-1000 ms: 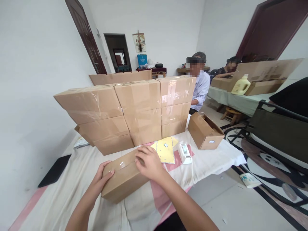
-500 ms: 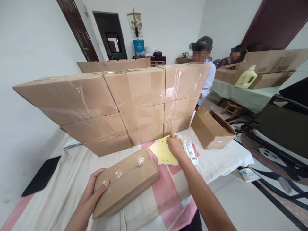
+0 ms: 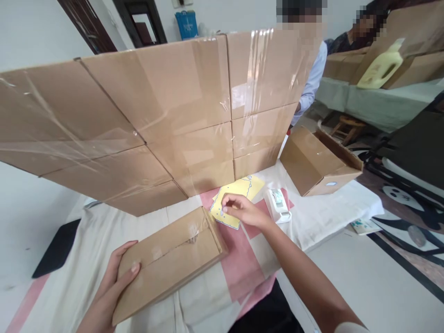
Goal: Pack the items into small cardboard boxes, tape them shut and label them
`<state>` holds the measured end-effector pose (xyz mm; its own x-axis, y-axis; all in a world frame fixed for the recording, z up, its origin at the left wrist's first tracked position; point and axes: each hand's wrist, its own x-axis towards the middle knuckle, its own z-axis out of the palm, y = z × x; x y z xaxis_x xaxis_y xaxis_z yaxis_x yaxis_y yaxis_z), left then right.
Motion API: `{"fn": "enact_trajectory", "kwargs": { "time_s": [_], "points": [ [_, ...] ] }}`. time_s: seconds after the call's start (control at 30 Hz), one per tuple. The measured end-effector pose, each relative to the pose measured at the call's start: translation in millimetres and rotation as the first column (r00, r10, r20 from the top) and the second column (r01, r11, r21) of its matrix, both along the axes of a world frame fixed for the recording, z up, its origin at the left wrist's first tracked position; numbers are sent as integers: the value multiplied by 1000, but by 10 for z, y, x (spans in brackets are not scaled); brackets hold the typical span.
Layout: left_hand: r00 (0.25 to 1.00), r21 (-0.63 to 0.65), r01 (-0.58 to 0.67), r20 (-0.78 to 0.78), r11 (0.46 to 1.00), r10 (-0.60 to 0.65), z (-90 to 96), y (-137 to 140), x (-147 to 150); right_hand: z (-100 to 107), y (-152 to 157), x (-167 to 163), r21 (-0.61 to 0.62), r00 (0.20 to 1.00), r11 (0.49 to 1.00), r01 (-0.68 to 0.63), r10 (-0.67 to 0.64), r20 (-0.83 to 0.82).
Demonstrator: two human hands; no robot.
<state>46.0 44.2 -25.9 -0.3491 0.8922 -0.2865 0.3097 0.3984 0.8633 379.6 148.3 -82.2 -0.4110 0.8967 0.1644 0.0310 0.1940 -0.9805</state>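
My left hand (image 3: 120,273) grips the left end of a closed cardboard box (image 3: 169,259), thumb on the top and fingers along the far side. The box lies flat and slanted on the cloth, with clear tape along its top seam. My right hand (image 3: 241,209) hangs just past the box's right end, its fingers pinched on what looks like a small pale sticker (image 3: 223,211). Below and behind that hand lie yellow sheets (image 3: 227,221) with wavy blue edges and small marks. A white tape dispenser (image 3: 278,206) stands to the right of my right hand.
A taped wall of cardboard boxes (image 3: 166,92) rises behind the work area. An open carton (image 3: 312,162) with a small oval label stands at the right. A black flat object (image 3: 57,247) lies left. Beyond the wall is a person (image 3: 314,78); another sits farther right, near a yellow jug (image 3: 381,67).
My right hand has lifted off the yellow sheets and come toward the box, fingers pinched. The sheets have turned and shifted. My left hand stays on the box, while the view has tilted down.
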Motion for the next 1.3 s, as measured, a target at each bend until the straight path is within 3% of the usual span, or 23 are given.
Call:
{"fn": "enact_trajectory", "kwargs": {
  "time_s": [0.1,0.3,0.67,1.0,1.1,1.2,1.3],
  "points": [
    [998,17,-16,-56,1000,17,-59,1,-25,-55,-8,-76,-175,948,940,-293,263,-178],
    [985,52,-10,-171,999,19,-156,12,-97,-193,-13,-177,-287,890,858,-427,342,-301],
    [989,-5,23,-147,1000,-24,-124,40,-119,-167,-30,-150,-270,891,857,-438,375,-255],
    [991,54,24,-135,998,-16,-156,56,-100,-135,-27,-149,-229,916,888,-400,380,-125],
    [981,88,18,-193,996,-1,-230,85,-174,-147,-40,-147,-235,942,917,-322,336,21],
    [978,115,41,-207,993,-16,-312,135,-315,-160,-75,-151,-162,958,961,-223,247,145],
    [977,145,53,-214,988,-21,-370,169,-447,-151,-104,-173,-144,916,913,-382,394,67]
  ]
}}
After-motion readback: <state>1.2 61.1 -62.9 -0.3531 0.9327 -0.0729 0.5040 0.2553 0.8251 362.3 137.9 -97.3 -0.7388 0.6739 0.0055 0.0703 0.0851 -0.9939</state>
